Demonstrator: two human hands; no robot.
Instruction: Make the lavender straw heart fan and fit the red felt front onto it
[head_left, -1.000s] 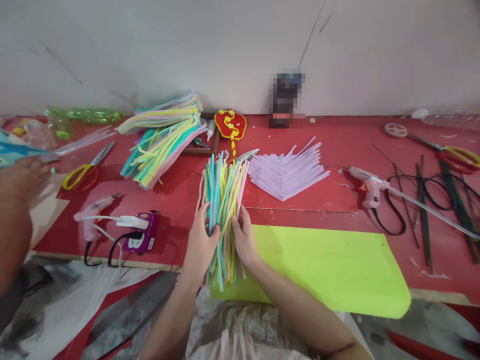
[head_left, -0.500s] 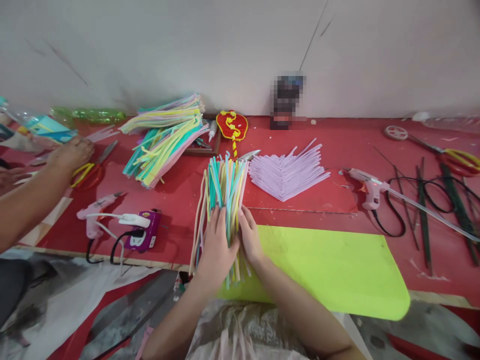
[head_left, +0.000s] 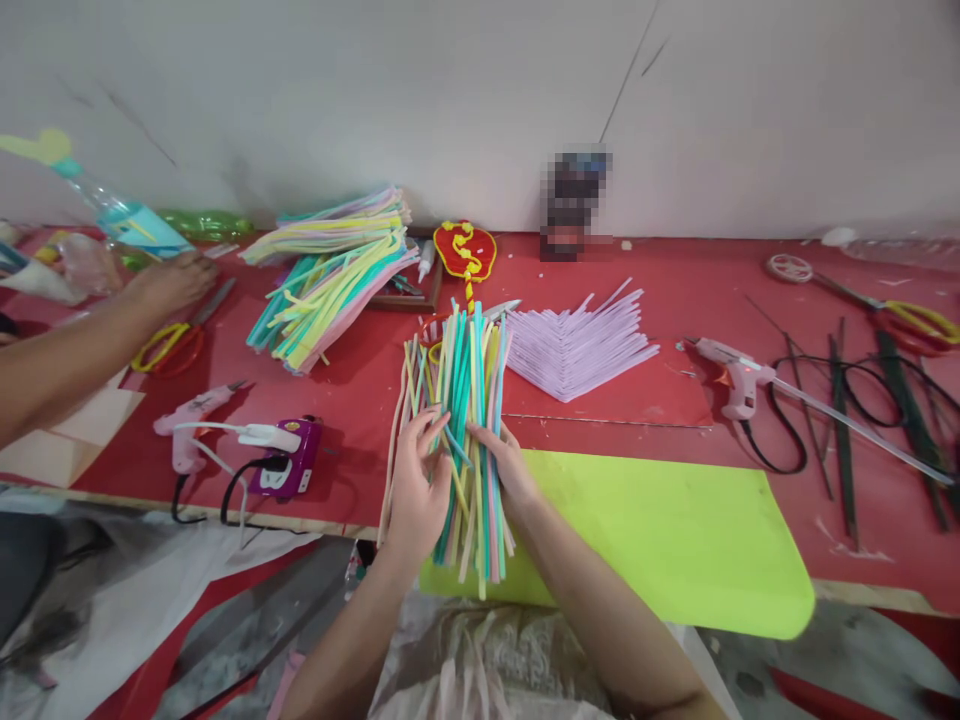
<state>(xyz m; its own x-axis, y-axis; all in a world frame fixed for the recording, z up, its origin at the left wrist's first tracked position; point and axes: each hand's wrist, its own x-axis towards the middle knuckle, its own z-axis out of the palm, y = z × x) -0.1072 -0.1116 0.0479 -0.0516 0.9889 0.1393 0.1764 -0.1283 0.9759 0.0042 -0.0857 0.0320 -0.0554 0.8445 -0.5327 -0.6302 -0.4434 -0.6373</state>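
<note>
A loose bundle of pipe cleaners (head_left: 466,370) in teal, yellow, pink and pale blue lies upright in front of me, across the table edge. My left hand (head_left: 421,478) is at its left side, thumb and fingers closing on a few strands, one blue piece slanting out from the fingertips. From the right, my right hand (head_left: 511,468) grips the bundle, its fingertips resting on top of the strands. Under the bundle's lower end is a lime-green sheet (head_left: 660,530). Lilac pipe cleaners (head_left: 570,355) glued in a V-shaped panel lie just beyond, on a red board.
Another pile of pipe cleaners (head_left: 337,285) sits back left. Pink glue guns (head_left: 742,378) lie on both sides, one near a purple power socket (head_left: 289,460). Scissors (head_left: 900,312) are at far right, with dark green strips. A co-worker's hand (head_left: 176,280) reaches in from the left.
Both hands have shifted slightly; my left hand has turned and its fingers have curled. The bundle has spread and moved a little right. At left, the co-worker's hand moved right and a bottle stands tilted up.
</note>
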